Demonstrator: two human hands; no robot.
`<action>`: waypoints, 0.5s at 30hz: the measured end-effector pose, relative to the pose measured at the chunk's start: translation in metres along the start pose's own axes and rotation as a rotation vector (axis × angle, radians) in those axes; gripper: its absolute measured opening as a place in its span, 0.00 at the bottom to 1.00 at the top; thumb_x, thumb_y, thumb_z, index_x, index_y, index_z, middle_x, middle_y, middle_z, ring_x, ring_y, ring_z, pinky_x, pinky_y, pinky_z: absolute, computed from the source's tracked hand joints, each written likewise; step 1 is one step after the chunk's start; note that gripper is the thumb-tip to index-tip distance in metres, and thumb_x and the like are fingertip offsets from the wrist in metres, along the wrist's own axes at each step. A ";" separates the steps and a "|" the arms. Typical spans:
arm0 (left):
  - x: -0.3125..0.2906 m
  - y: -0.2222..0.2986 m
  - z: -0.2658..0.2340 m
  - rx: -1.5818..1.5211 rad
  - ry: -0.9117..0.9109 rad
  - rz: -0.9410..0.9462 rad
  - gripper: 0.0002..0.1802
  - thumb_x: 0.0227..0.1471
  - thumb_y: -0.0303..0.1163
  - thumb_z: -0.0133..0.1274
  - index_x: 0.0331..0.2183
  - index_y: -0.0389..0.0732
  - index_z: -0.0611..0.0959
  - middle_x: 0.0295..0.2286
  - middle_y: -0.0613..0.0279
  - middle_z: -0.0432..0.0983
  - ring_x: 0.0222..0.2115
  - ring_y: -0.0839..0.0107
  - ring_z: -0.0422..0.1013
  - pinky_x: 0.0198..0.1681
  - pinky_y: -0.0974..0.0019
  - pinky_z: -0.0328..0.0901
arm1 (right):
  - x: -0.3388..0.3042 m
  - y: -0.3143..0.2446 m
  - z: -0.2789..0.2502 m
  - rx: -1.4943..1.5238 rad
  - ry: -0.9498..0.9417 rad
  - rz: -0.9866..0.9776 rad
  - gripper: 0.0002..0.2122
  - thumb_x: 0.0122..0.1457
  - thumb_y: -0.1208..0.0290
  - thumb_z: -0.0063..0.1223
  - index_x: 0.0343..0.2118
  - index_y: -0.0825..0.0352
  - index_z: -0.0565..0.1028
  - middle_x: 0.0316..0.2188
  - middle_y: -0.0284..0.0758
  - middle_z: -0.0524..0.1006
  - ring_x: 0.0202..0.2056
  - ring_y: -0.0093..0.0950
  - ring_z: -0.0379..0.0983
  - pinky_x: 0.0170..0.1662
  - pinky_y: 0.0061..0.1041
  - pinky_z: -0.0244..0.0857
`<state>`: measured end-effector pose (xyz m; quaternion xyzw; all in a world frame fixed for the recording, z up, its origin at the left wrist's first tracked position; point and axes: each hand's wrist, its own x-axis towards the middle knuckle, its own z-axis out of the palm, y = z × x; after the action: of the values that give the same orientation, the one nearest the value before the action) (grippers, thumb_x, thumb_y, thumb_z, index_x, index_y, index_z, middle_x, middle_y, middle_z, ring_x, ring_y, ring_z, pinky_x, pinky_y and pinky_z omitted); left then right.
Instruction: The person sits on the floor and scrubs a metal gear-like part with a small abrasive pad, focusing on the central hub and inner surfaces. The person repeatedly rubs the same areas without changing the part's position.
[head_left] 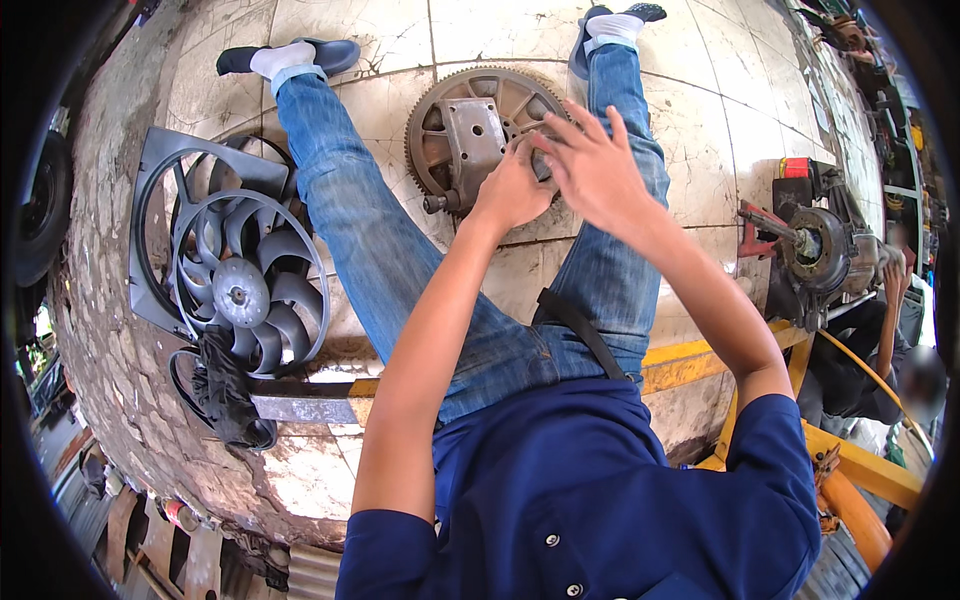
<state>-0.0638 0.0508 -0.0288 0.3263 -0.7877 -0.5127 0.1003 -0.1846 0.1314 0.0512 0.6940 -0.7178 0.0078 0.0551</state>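
My right hand is splayed; my left hand's grip I can't tell. Uneven pressure could skid the block across the gear.

1. Daylight made the tile floor look pale and bright.
2. At the lower left, the floor had white shiny patches, so bright that its marks were hard to see.
3. The tire by the left edge was very dark.
4. It was darker around the other person at the right, and a fuzzy spot hid the head.
5. The toothed wheel looked clear, but things near the rim looked smeary.
6. Straight lines bent near the sides, inside a black ring.
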 end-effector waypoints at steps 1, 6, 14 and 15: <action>-0.005 0.000 0.000 -0.011 0.003 -0.041 0.43 0.47 0.42 0.55 0.60 0.33 0.60 0.59 0.38 0.56 0.58 0.47 0.59 0.58 0.54 0.60 | 0.005 0.006 -0.004 0.011 0.029 0.032 0.15 0.63 0.64 0.44 0.49 0.59 0.76 0.56 0.36 0.69 0.62 0.38 0.57 0.61 0.59 0.46; -0.006 -0.006 0.001 0.047 -0.003 -0.012 0.44 0.48 0.43 0.54 0.60 0.31 0.58 0.60 0.39 0.54 0.58 0.47 0.59 0.58 0.54 0.60 | 0.005 -0.007 -0.005 0.079 -0.039 0.003 0.16 0.63 0.63 0.43 0.50 0.59 0.75 0.55 0.35 0.71 0.62 0.38 0.56 0.61 0.59 0.45; -0.013 0.002 0.001 0.091 0.031 0.012 0.43 0.47 0.43 0.54 0.59 0.30 0.61 0.57 0.37 0.58 0.54 0.45 0.64 0.55 0.51 0.63 | 0.002 -0.005 -0.001 0.136 -0.016 0.075 0.15 0.63 0.63 0.43 0.49 0.57 0.77 0.55 0.37 0.70 0.62 0.39 0.56 0.62 0.58 0.42; -0.014 0.000 0.001 0.057 0.037 0.051 0.42 0.47 0.42 0.55 0.58 0.29 0.61 0.57 0.36 0.59 0.54 0.44 0.64 0.55 0.51 0.63 | -0.002 -0.011 0.002 0.183 -0.033 0.070 0.16 0.62 0.63 0.43 0.50 0.57 0.77 0.55 0.37 0.70 0.62 0.39 0.57 0.62 0.58 0.42</action>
<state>-0.0536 0.0602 -0.0273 0.3183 -0.8082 -0.4812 0.1183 -0.1739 0.1325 0.0485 0.6707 -0.7387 0.0637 -0.0207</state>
